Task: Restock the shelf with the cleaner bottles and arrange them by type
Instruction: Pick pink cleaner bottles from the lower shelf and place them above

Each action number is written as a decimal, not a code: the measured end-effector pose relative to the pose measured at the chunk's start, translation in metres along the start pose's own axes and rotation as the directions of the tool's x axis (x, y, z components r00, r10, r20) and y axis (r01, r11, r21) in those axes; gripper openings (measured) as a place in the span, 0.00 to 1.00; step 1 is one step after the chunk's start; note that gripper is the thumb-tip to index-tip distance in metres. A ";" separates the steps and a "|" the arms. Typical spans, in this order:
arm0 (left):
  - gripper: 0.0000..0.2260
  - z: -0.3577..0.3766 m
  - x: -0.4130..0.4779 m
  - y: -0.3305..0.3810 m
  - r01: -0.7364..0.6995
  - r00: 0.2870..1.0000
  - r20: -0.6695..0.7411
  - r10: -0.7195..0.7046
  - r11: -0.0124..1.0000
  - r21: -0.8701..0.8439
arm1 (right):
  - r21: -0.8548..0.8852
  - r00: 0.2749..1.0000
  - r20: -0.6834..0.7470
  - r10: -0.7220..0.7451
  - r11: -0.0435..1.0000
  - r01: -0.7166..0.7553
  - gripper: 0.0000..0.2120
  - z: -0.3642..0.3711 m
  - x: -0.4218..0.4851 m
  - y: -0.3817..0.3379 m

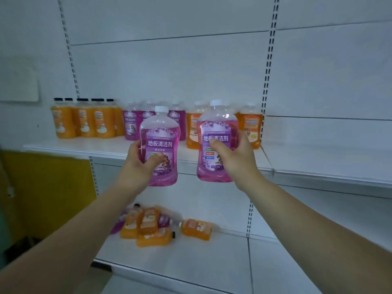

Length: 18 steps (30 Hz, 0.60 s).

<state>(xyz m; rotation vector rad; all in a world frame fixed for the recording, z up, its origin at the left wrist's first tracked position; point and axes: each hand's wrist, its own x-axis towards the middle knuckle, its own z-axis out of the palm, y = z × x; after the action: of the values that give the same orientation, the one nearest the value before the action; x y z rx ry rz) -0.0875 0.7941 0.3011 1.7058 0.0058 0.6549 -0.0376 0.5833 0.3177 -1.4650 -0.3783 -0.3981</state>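
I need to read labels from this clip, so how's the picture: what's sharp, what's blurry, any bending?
Head view: dim, bluish light; the left purple bottle and right purple bottle are sharp, FLOOR CLEANER readable; the shelved row behind and the pile lying below are soft; the wide lens bows the slotted uprights.

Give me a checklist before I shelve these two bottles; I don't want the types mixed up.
1. Left hand grips the left purple bottle, upright: ok.
2. Right hand grips the right purple bottle, upright: ok.
3. White caps on both held bottles: ok; tightness cannot tell.
4. Purple group stands on the upper shelf between the black-capped orange bottles and the white-capped orange bottles, a matching spot: ok.
5. Free room in front of that group: cannot tell, the held bottles hide it.
6. Pile on the lower shelf, orange and purple lying mixed: not ok.
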 end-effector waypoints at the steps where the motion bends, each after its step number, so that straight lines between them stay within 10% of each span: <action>1: 0.17 -0.016 0.009 -0.002 -0.004 1.000 0.003 0.004 1.000 0.019 | -0.002 1.000 -0.006 -0.002 1.000 0.002 0.19 0.015 0.005 0.002; 11: 0.28 -0.134 0.113 -0.027 -0.003 0.997 0.080 -0.001 0.998 0.056 | -0.093 0.989 -0.149 0.010 0.995 -0.024 0.20 0.129 0.047 0.024; 18: 0.22 -0.144 0.172 -0.058 0.035 0.991 0.128 -0.036 0.999 0.013 | -0.181 0.986 -0.150 0.068 0.979 -0.095 0.50 0.165 0.080 0.048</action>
<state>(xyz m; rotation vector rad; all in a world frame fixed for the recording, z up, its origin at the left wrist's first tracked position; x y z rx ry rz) 0.0155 0.9990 0.3332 1.7512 -0.0506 0.5191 0.0544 0.7488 0.3257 -1.6192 -0.1683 -0.4801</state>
